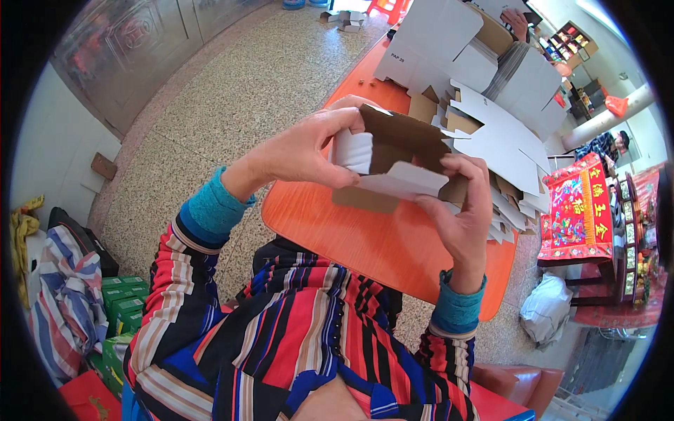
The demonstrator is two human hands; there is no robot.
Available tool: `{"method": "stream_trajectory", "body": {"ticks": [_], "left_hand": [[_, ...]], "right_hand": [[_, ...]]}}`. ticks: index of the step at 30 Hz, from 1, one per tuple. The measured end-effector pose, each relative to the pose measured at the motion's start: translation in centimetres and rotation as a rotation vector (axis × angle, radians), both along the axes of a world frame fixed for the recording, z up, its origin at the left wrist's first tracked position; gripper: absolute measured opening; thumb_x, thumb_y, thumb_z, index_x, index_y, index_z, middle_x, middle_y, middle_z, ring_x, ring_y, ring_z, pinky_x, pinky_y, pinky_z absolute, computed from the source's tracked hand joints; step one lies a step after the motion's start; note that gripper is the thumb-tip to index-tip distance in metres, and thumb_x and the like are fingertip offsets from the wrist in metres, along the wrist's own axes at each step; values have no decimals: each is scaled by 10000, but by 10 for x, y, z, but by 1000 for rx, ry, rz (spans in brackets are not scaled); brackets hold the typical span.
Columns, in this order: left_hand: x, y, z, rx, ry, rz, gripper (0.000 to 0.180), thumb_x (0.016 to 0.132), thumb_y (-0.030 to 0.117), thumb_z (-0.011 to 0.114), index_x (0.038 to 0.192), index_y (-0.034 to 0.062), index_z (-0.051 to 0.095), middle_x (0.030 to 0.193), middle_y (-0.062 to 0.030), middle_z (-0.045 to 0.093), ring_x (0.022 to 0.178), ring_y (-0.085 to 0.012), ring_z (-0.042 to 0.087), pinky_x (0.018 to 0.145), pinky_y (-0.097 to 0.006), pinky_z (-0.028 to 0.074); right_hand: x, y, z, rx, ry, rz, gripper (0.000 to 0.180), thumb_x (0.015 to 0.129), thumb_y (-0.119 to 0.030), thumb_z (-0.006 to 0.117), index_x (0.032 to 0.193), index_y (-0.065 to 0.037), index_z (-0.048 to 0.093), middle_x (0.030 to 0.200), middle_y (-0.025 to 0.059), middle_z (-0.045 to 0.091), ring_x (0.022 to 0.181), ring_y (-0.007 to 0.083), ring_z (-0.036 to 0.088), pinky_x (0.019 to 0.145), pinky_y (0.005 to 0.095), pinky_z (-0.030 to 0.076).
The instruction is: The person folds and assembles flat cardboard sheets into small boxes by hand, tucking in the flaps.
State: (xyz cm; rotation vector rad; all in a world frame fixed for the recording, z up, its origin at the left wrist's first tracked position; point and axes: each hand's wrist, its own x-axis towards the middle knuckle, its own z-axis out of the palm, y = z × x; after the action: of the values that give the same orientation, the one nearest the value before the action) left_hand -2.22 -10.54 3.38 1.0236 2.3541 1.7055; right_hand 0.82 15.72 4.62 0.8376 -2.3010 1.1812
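Note:
Above the near part of the orange table, I hold a small open cardboard box [407,135], brown inside and white outside. My left hand [309,144] grips its left end, thumb on the near side and fingers behind. At that end, next to the thumb, is a white ridged piece [355,151]; I cannot tell whether it belongs to the box. My right hand [463,210] is closed on the right end, its fingers partly inside and its thumb under a white flap [408,178] along the near edge.
Flat white box blanks [502,144] lie piled on the right of the orange table [372,242]. Behind them stand large cartons [425,42], with another person's hand [518,24] at the far side. Green boxes [126,302] and a striped bag [67,295] sit at the left.

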Motion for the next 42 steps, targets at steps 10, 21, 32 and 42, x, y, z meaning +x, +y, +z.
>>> {"method": "stream_trajectory", "body": {"ticks": [10, 21, 32, 42], "left_hand": [[21, 23, -26, 406, -80, 246, 329, 740, 41, 586, 1053, 8, 493, 1304, -134, 474, 1092, -264, 487, 895, -325, 416], [23, 37, -37, 258, 288, 425, 318, 809, 26, 540, 1126, 10, 519, 1296, -128, 476, 1110, -250, 487, 941, -319, 395], [22, 28, -15, 395, -82, 238, 326, 788, 98, 675, 1078, 38, 539, 1253, -94, 503, 1012, -210, 521, 884, -292, 417], [4, 14, -28, 548, -352, -27, 341, 742, 101, 731, 1021, 65, 539, 1122, -42, 535, 915, -156, 519, 798, -263, 427]], "right_hand": [[1, -1, -12, -271, -67, 140, 330, 703, 26, 692, 992, -63, 558, 946, 55, 528, 810, 172, 465, 765, 287, 412], [8, -18, -11, -155, 24, -9, 254, 713, 56, 635, 916, -75, 555, 929, 62, 559, 857, 207, 508, 827, 330, 415], [11, -13, 0, -172, 83, 217, 243, 663, 75, 615, 775, -129, 544, 888, 18, 646, 1098, 276, 586, 1102, 517, 251], [23, -16, 4, 186, 393, 16, 211, 701, 43, 621, 670, -144, 526, 930, -40, 699, 1155, 262, 572, 1161, 557, 170]]}}
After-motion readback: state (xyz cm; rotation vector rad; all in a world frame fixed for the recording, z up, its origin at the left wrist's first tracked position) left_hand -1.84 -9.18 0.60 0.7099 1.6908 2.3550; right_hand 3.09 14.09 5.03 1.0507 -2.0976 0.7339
